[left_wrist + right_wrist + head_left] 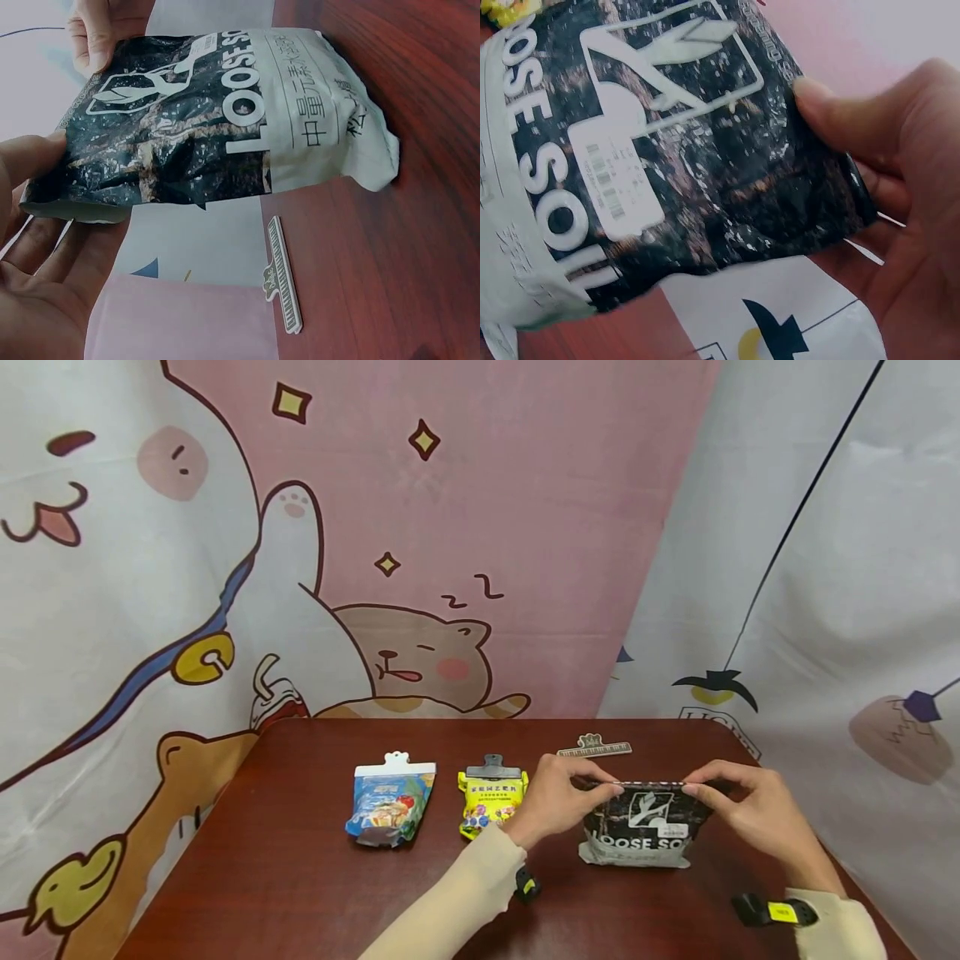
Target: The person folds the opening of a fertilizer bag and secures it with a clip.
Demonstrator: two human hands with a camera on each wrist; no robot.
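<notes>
A black and white bag (647,827) printed "LOOSE SOIL" stands upright on the table. My left hand (558,797) pinches its top edge near the left corner, thumb in front and fingers behind. At the right corner my right hand (753,806) pinches the same edge in a like way. Crinkled plastic and a white barcode label (615,176) show on the bag's front. The top edge looks folded over in the left wrist view. Behind the bag lies a flat clip (595,747) with a piano-key pattern, also visible in the left wrist view.
Left of the hands lie a blue food bag (388,806) closed with a white clip (395,766) and a yellow bag (489,802) with a grey clip (492,767). All rest on a dark red-brown table (300,877). A cartoon-printed curtain (525,527) hangs behind.
</notes>
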